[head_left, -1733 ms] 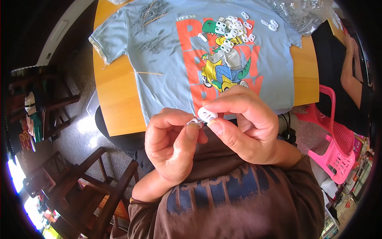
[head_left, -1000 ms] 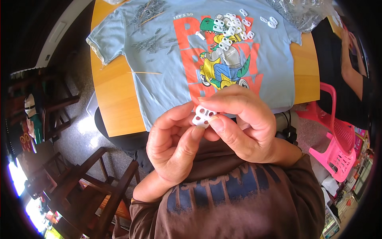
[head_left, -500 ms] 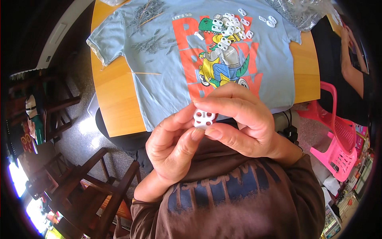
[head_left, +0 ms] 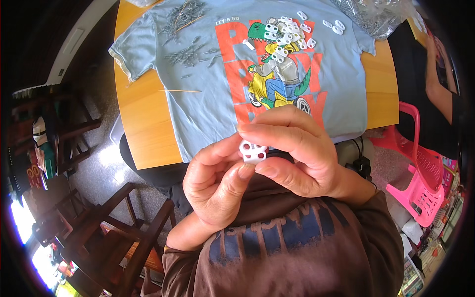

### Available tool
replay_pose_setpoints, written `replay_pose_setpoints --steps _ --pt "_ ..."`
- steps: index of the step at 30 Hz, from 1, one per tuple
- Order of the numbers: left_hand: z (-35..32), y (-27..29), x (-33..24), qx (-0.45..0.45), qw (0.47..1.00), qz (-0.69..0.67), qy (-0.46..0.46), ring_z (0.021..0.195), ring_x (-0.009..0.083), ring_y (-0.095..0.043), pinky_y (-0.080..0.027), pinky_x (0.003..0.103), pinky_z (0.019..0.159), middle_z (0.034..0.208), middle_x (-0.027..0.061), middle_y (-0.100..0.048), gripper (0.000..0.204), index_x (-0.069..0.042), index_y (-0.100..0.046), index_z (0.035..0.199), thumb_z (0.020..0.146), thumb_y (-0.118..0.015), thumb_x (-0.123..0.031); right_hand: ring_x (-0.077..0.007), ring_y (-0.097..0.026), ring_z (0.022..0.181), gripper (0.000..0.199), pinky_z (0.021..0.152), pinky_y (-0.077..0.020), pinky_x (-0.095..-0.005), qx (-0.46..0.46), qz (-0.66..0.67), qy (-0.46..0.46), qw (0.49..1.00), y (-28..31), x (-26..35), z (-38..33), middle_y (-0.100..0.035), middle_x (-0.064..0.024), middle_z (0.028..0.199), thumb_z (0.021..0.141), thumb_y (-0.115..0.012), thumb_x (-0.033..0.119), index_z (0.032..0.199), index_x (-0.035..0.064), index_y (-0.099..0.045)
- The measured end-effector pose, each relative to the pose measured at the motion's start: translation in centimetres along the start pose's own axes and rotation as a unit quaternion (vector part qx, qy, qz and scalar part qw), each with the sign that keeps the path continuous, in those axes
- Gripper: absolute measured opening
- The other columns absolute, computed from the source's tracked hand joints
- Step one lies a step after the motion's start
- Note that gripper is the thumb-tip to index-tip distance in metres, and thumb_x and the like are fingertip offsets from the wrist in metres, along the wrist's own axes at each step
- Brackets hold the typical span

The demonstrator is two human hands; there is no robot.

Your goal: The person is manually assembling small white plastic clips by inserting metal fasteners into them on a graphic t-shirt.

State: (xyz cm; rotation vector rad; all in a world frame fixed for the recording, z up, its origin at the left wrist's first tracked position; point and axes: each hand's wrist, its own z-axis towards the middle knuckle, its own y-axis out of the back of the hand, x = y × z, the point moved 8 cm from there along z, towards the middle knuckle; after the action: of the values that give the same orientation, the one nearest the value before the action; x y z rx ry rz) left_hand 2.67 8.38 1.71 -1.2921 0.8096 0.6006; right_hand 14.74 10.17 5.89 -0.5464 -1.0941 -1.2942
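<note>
A small white plastic piece with several round holes (head_left: 254, 152) is pinched between both my hands, in front of my chest. My left hand (head_left: 213, 180) grips its left side with thumb and fingers. From the right, my right hand (head_left: 297, 151) closes on it, with the index finger along its top and the thumb at its lower edge. Beyond my hands, a light blue printed T-shirt (head_left: 195, 116) lies spread over the table. On it rest a pile of similar white pieces (head_left: 284, 37) and a scatter of grey screws (head_left: 190, 54).
The wooden table (head_left: 143, 133) shows around the shirt. A clear plastic bag of screws (head_left: 371, 17) sits at the far right. A thin stick (head_left: 180, 91) lies on the shirt. Pink chair (head_left: 415, 173) at right, dark wooden chair (head_left: 118, 237) at left; another person's arm (head_left: 438, 84) is at far right.
The white piece has tilted slightly between my fingers, so its lower edge faces up more. Both hands have shifted very little and keep their pinch.
</note>
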Motion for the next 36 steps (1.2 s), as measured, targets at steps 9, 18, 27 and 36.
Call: replay_pose_setpoints --steps 9,18,27,36 --pt "-0.3 0.0 0.0 -0.005 1.000 -0.004 -0.013 0.101 0.0175 -0.058 -0.046 0.030 0.089 0.110 0.0170 -0.059 0.035 0.005 -0.047 0.119 0.085 -0.057 0.005 -0.0204 -0.058 0.081 0.029 0.069 -0.0467 -0.0290 -0.030 0.009 0.028 0.999 -0.1 0.1 -0.2 -0.057 -0.0140 0.099 0.088 -0.058 0.018 0.108 -0.0034 -0.057" --pt "-0.4 0.1 -0.1 -0.040 0.998 0.043 -0.020 0.096 0.0166 -0.058 -0.045 0.030 0.088 0.104 0.0139 -0.062 0.027 0.003 -0.053 0.110 0.084 -0.060 0.001 -0.0217 -0.058 0.071 0.023 0.061 -0.0474 -0.0297 -0.084 0.002 0.059 0.995 -0.1 0.0 -0.3 -0.059 -0.0124 0.087 0.081 -0.062 0.004 0.102 -0.0036 -0.059" --pt "-0.3 0.9 -0.1 -0.041 0.996 0.071 -0.041 0.095 0.0145 -0.059 -0.047 0.027 0.084 0.103 0.0140 -0.062 0.021 0.005 -0.055 0.104 0.084 -0.059 0.006 -0.0217 -0.059 0.075 0.021 0.065 -0.0486 -0.0310 -0.084 -0.014 0.093 0.992 -0.8 -0.9 -0.8 -0.057 -0.0149 0.095 0.089 -0.054 0.012 0.103 -0.0030 -0.057" --pt "0.5 0.5 0.4 -0.020 1.000 0.012 -0.006 0.096 0.0142 -0.058 -0.047 0.027 0.084 0.104 0.0136 -0.061 0.027 0.005 -0.050 0.113 0.086 -0.054 0.006 -0.0223 -0.058 0.079 0.028 0.067 -0.0467 -0.0302 -0.078 -0.033 0.059 0.995 -0.5 -1.1 -1.0 -0.057 -0.0157 0.098 0.090 -0.054 0.017 0.108 -0.0041 -0.056"
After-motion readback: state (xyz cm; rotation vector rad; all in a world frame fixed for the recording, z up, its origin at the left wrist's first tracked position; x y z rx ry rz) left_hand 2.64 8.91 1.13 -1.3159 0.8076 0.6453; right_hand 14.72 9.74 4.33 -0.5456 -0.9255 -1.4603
